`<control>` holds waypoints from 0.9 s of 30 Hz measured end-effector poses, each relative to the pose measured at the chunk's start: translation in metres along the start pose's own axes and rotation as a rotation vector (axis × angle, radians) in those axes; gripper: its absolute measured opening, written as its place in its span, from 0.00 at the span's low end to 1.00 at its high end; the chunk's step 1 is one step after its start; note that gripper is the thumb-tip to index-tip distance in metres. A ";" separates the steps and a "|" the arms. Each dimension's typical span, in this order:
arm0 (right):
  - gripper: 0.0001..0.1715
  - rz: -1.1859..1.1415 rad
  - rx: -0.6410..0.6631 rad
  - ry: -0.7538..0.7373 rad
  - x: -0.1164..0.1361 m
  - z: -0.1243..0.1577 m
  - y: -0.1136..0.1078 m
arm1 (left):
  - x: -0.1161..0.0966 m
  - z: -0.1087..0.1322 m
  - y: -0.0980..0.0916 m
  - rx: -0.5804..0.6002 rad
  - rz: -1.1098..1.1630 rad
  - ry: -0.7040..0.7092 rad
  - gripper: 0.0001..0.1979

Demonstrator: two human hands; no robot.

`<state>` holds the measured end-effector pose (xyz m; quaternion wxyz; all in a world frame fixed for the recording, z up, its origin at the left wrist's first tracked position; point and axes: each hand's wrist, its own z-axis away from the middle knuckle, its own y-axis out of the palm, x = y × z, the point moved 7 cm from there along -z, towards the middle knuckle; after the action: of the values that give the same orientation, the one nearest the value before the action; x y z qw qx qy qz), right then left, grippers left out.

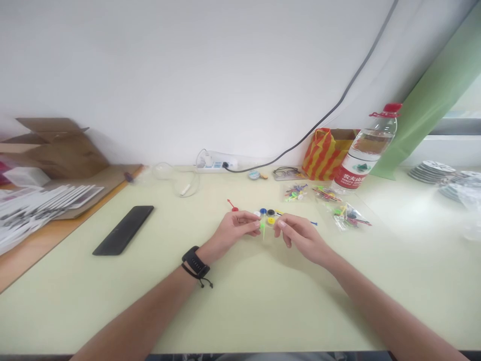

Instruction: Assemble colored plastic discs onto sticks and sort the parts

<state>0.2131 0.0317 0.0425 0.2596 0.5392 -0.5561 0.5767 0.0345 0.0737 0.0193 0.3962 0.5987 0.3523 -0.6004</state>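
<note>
My left hand (pixel 240 228), with a black watch on its wrist, pinches a small bright-green plastic piece (pixel 262 225) between thumb and fingertips. A thin pale-green streak runs up and down through that piece, blurred. Just to the right, my right hand (pixel 300 235) has its thumb and fingers curled together; whether anything is between them is hidden. Behind the hands lie small round plastic pieces: a blue one (pixel 263 211), a black one (pixel 270 212), a yellow one (pixel 271 220) and a white one (pixel 257 213). A red piece with an arrow-tipped stick (pixel 233 205) lies beyond my left hand.
Clear bags of coloured pieces (pixel 296 192) lie right of centre, before a water bottle (pixel 361 155) and a striped bag (pixel 319 155). A black flat case (pixel 124 230) rests at left, near papers (pixel 48 210). A power strip (pixel 216 164) sits against the wall.
</note>
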 end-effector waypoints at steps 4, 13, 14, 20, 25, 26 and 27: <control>0.23 0.072 -0.023 -0.035 -0.004 0.001 0.000 | -0.002 0.000 0.001 0.012 0.021 0.014 0.18; 0.26 0.144 0.051 -0.050 -0.004 0.001 0.009 | -0.001 -0.002 0.000 0.003 0.057 0.031 0.17; 0.25 0.145 0.057 -0.047 -0.004 0.001 0.009 | 0.000 -0.002 -0.001 0.001 0.063 0.033 0.17; 0.24 0.145 0.080 -0.064 -0.004 0.001 0.011 | 0.001 -0.003 0.000 0.010 0.108 0.037 0.16; 0.37 0.031 0.041 -0.032 -0.007 0.003 0.012 | -0.004 0.000 0.002 -0.001 0.088 0.056 0.17; 0.40 -0.024 0.019 -0.017 -0.008 0.003 0.011 | -0.005 0.000 0.002 -0.005 0.082 0.057 0.17; 0.40 -0.077 -0.007 -0.005 -0.007 0.004 0.010 | -0.005 0.001 0.003 -0.009 0.077 0.054 0.18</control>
<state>0.2076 0.0281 0.0320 0.2822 0.5605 -0.5377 0.5631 0.0363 0.0722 0.0244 0.4119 0.6260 0.3422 -0.5668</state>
